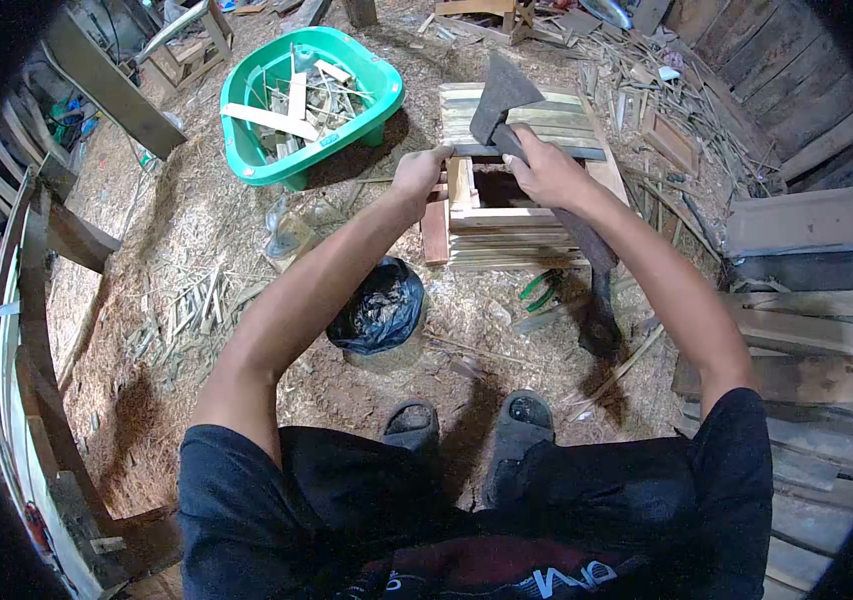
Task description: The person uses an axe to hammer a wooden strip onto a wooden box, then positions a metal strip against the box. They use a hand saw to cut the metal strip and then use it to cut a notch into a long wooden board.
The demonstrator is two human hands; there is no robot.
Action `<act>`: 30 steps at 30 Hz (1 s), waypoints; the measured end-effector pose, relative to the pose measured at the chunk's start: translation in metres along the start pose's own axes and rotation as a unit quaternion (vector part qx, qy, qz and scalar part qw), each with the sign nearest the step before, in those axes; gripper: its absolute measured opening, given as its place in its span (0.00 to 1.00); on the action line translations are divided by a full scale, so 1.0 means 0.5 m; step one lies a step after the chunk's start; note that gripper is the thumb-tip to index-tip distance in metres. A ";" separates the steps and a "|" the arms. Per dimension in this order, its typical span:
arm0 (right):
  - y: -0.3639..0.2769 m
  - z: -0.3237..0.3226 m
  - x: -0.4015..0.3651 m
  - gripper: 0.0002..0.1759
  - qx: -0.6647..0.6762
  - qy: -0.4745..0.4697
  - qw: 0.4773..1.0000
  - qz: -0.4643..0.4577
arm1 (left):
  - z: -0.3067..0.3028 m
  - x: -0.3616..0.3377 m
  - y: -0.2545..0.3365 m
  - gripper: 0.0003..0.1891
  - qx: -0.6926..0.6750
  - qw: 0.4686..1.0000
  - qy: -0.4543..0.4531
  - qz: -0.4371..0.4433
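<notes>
My right hand is closed around the handle of an axe, close under its broad dark head. The head points up and away from me, and the handle slopes down to the right to a thick dark end. Below it sits a box of pale wooden slats with a square opening in its top. A dark wooden slat lies across the box at the far edge of that opening. My left hand grips the slat's left end at the box's corner, its fingers partly hidden.
A green plastic tub of wood scraps stands at the back left. Near the box are a bucket lined with black plastic and green-handled pliers. Boards are stacked at the right. Shavings cover the ground.
</notes>
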State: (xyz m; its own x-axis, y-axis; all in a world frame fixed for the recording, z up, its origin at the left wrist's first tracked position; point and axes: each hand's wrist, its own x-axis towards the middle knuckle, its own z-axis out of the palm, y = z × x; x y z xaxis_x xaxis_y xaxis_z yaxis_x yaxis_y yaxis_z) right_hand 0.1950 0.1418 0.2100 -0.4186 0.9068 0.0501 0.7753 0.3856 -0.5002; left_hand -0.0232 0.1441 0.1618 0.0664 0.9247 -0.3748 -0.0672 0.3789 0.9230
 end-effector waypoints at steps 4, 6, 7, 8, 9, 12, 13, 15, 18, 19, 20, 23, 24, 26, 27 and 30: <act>0.008 -0.003 -0.001 0.27 0.005 0.011 1.000 0.009 | -0.009 0.020 -0.027 0.20 0.138 0.963 0.069 0.219; 0.002 -0.004 -0.002 0.28 0.007 0.022 1.000 0.018 | -0.019 0.022 -0.025 0.21 0.237 0.909 0.104 0.327; -0.003 -0.005 -0.003 0.29 -0.006 0.028 0.999 0.021 | -0.026 0.016 -0.018 0.21 0.266 0.899 0.100 0.333; -0.006 -0.006 -0.005 0.30 -0.021 0.035 0.999 0.025 | -0.033 0.011 -0.012 0.21 0.295 0.889 0.095 0.338; -0.007 -0.007 -0.008 0.32 -0.035 0.040 0.998 0.030 | -0.039 0.010 -0.011 0.21 0.322 0.878 0.089 0.342; 0.015 -0.005 -0.003 0.33 -0.023 0.040 0.999 0.021 | -0.052 0.034 -0.016 0.18 0.236 0.925 0.065 0.292; 0.023 -0.004 -0.003 0.33 -0.019 0.054 0.998 0.003 | -0.057 0.034 -0.019 0.17 0.194 0.940 0.061 0.275; 0.029 -0.013 -0.004 0.31 -0.013 0.086 0.996 -0.034 | -0.061 0.023 -0.028 0.15 0.161 0.956 0.073 0.235; -0.001 -0.014 -0.045 0.28 0.043 0.139 0.989 -0.027 | -0.072 0.010 -0.059 0.13 0.137 0.971 0.053 0.188; -0.024 -0.022 -0.066 0.28 0.079 0.141 0.987 -0.020 | -0.078 -0.004 -0.078 0.13 0.177 0.963 0.023 0.201; -0.042 -0.029 -0.087 0.27 0.097 0.135 0.985 -0.049 | -0.083 -0.024 -0.101 0.13 0.217 0.953 -0.008 0.212; -0.059 0.007 -0.157 0.24 0.116 0.048 0.987 -0.100 | -0.077 -0.133 -0.163 0.13 0.249 0.942 -0.065 0.217; -0.046 0.049 -0.176 0.26 0.126 0.033 0.978 -0.163 | -0.091 -0.165 -0.176 0.11 0.318 0.927 -0.074 0.183; -0.054 0.107 -0.223 0.28 0.067 -0.169 0.976 -0.117 | -0.116 -0.215 -0.217 0.10 0.337 0.916 -0.121 0.179; -0.070 0.120 -0.248 0.28 -0.007 -0.350 0.937 -0.003 | -0.131 -0.228 -0.254 0.10 0.342 0.906 -0.123 0.218; -0.008 0.264 -0.316 0.27 -0.014 -0.388 0.916 -0.104 | -0.192 -0.236 -0.354 0.07 0.459 0.801 -0.207 0.325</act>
State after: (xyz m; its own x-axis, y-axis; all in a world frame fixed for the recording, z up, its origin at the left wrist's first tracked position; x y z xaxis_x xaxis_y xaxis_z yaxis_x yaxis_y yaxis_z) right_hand 0.1957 -0.0254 0.0901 -0.7604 0.4225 -0.4932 0.6476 0.5511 -0.5262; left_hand -0.1147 -0.0286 0.0341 0.6506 0.7533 0.0960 0.5265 -0.5385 0.6579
